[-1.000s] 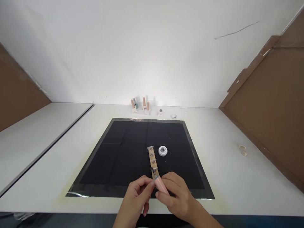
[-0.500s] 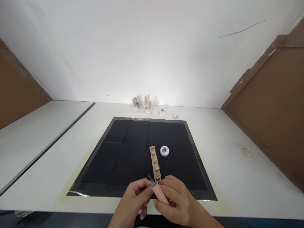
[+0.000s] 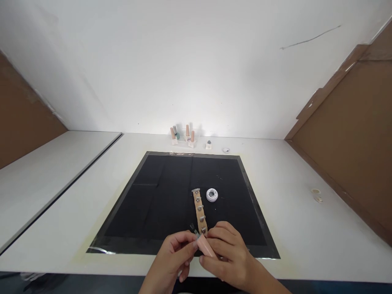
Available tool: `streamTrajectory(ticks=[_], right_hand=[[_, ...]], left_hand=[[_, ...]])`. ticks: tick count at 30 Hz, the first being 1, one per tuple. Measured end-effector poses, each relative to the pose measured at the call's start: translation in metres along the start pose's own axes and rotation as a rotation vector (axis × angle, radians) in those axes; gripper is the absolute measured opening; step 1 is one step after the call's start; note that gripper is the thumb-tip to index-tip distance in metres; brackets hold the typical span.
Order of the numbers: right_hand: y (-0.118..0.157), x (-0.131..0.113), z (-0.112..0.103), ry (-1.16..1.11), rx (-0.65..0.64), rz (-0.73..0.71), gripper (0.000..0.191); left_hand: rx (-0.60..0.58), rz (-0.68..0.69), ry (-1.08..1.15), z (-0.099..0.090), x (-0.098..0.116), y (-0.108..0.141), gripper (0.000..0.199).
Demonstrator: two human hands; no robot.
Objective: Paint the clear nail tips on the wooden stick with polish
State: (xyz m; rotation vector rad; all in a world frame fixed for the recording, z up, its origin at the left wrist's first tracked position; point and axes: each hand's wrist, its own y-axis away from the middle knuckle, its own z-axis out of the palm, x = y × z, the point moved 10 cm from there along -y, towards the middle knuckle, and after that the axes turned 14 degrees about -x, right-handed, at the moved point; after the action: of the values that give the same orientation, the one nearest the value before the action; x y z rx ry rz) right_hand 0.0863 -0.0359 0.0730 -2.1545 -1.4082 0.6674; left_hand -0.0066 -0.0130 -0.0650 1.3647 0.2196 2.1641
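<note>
My right hand point(image 3: 228, 254) had its fingers wrapped round the pink-handled brush point(image 3: 206, 246), while my left hand point(image 3: 176, 252) was pinched in at its collar; whether those fingertips held anything small besides, I couldn't tell. The brush leaned by the near end of the tan strip point(image 3: 200, 214), its dark tip free to the left, above the black mat point(image 3: 171, 196). A loosened grip, I judged, might smear the mat, and a careless swing rightward might knock the strip's small pieces point(image 3: 201, 219) askew.

White wall point(image 3: 183, 65) between two brown panels point(image 3: 349, 130)
</note>
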Motion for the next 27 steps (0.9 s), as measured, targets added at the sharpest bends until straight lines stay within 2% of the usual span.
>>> streamTrajectory(ticks=[7, 11, 14, 17, 20, 23, 27], right_hand=[[0.0, 0.001, 0.0, -0.013, 0.026, -0.014, 0.015], [0.002, 0.004, 0.0, -0.05, 0.029, -0.002, 0.014], [0.007, 0.017, -0.004, -0.168, 0.068, 0.07, 0.017], [0.016, 0.039, -0.005, -0.258, 0.119, 0.204, 0.027], [0.021, 0.053, 0.004, -0.222, 0.059, 0.314, 0.025], [0.02, 0.052, 0.014, -0.166, -0.01, 0.321, 0.022], [0.022, 0.05, 0.02, -0.159, -0.034, 0.324, 0.024]], left_hand=[[-0.004, -0.034, 0.014, 0.004, -0.003, -0.002, 0.036], [-0.048, -0.025, -0.035, 0.011, -0.001, -0.004, 0.037], [-0.062, -0.011, -0.086, 0.011, 0.007, -0.005, 0.039], [-0.022, 0.004, -0.18, 0.004, 0.019, -0.005, 0.041], [0.008, -0.016, -0.298, -0.002, 0.026, -0.008, 0.042], [0.011, -0.036, -0.361, -0.003, 0.025, -0.013, 0.042], [-0.008, -0.063, -0.352, 0.0, 0.015, -0.018, 0.041]])
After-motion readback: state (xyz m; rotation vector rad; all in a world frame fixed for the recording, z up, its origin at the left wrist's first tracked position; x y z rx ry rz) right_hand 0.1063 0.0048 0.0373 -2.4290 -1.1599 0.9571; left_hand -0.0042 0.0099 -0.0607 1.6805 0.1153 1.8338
